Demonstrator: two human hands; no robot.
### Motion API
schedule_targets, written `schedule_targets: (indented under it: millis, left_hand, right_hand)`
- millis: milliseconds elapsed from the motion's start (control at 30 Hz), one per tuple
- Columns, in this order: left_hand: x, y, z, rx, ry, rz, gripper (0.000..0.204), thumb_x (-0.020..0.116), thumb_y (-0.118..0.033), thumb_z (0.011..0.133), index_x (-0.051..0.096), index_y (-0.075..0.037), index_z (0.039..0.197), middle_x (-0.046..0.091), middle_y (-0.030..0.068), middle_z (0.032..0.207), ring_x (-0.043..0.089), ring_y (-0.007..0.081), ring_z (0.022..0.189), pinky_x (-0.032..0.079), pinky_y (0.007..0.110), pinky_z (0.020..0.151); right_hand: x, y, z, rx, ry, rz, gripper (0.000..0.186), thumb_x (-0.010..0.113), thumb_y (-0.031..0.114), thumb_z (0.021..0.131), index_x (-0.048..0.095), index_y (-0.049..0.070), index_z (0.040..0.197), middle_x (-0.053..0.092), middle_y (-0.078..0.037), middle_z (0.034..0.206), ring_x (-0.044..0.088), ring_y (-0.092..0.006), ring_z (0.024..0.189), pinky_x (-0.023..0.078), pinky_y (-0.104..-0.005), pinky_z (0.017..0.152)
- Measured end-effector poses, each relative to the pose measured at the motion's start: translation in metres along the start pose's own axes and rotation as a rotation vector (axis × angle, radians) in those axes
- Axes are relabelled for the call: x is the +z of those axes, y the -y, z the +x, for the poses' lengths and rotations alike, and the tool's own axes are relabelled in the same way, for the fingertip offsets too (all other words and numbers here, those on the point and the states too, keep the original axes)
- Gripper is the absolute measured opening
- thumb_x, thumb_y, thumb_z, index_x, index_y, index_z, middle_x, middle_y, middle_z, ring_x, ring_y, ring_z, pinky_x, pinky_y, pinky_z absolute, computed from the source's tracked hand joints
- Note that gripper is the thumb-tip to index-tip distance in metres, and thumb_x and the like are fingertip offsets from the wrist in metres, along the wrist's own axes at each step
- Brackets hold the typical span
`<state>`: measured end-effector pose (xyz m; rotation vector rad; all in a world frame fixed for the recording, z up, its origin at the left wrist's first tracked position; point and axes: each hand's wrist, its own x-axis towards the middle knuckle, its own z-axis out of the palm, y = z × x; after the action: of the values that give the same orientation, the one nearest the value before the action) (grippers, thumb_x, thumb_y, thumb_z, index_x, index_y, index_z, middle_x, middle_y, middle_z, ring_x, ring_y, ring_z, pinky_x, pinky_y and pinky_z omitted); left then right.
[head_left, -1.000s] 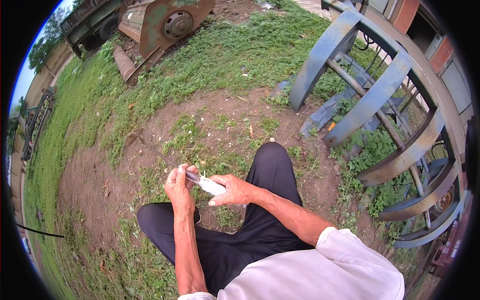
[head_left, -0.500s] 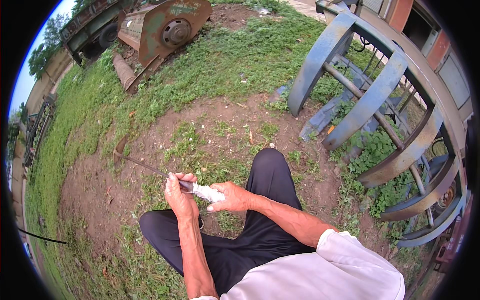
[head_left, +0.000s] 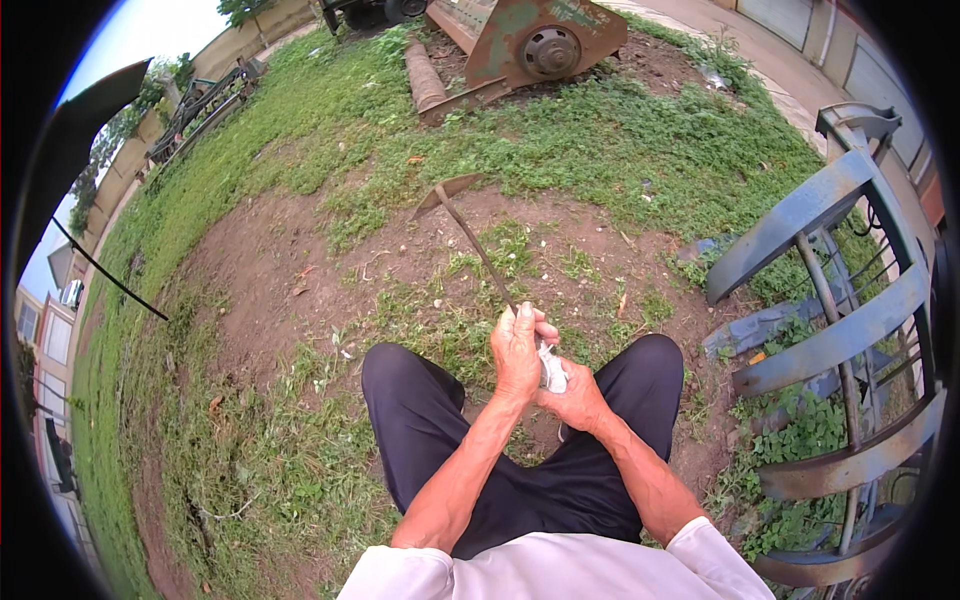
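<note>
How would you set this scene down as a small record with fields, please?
Left hand: closed on the brown, thin-shafted, hoe-like metal tool
Right hand: closed on the crumpled white wrapping toward the tool's near end
Blade: flat, brown, at the tool's far end
Clothing: black cloth trousers, pale cloth shirt
Right side: blue, curved-bar metal frame
Background: rust-brown and green metal machine
Ground: brown soil, green weeds
</note>
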<state>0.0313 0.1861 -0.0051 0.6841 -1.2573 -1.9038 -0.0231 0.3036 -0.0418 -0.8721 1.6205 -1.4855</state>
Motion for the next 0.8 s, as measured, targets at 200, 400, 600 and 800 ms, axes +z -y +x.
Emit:
schedule_targets:
  millis: [200, 400, 600, 800]
  left_hand:
    - [-0.001, -0.002, -0.003, 0.031, -0.014, 0.026, 0.033, 0.049, -0.032, 0.107, 0.057, -0.002, 0.096, 0.062, 0.0053, 0.071, 0.061, 0.0132, 0.063, 0.052, 0.028, 0.06]
    - [0.003, -0.006, -0.003, 0.027, 0.019, 0.01, 0.032, 0.052, -0.033, 0.106, 0.058, -0.003, 0.096, 0.064, 0.005, 0.074, 0.062, 0.0124, 0.064, 0.053, 0.027, 0.061]
    - [0.005, -0.006, -0.002, 0.036, 0.001, 0.065, 0.035, 0.049, -0.032, 0.106, 0.057, -0.001, 0.093, 0.064, 0.0068, 0.071, 0.061, 0.0132, 0.061, 0.052, 0.029, 0.059]
    - [-0.003, 0.004, -0.003, -0.007, 0.013, 0.036, 0.032, 0.052, -0.032, 0.106, 0.058, -0.002, 0.097, 0.065, 0.0068, 0.076, 0.064, 0.0138, 0.066, 0.054, 0.028, 0.063]
  right_hand:
    - [0.005, -0.002, 0.003, 0.012, 0.028, 0.037, 0.034, 0.083, 0.017, 0.078, 0.065, 0.0, 0.101, 0.068, 0.0, 0.084, 0.058, -0.0065, 0.076, 0.05, -0.0286, 0.07]
    - [0.004, -0.006, 0.003, -0.037, 0.005, 0.029, 0.032, 0.083, 0.018, 0.078, 0.066, 0.002, 0.1, 0.067, 0.002, 0.085, 0.056, -0.0053, 0.076, 0.048, -0.027, 0.069]
    - [0.004, 0.001, 0.001, -0.024, -0.003, 0.089, 0.031, 0.084, 0.019, 0.08, 0.065, 0.002, 0.097, 0.065, 0.004, 0.084, 0.053, -0.0048, 0.074, 0.047, -0.0262, 0.066]
    - [0.002, -0.011, 0.003, 0.016, 0.027, 0.015, 0.032, 0.085, 0.022, 0.08, 0.064, 0.002, 0.095, 0.065, 0.003, 0.08, 0.052, -0.0051, 0.072, 0.047, -0.0266, 0.065]
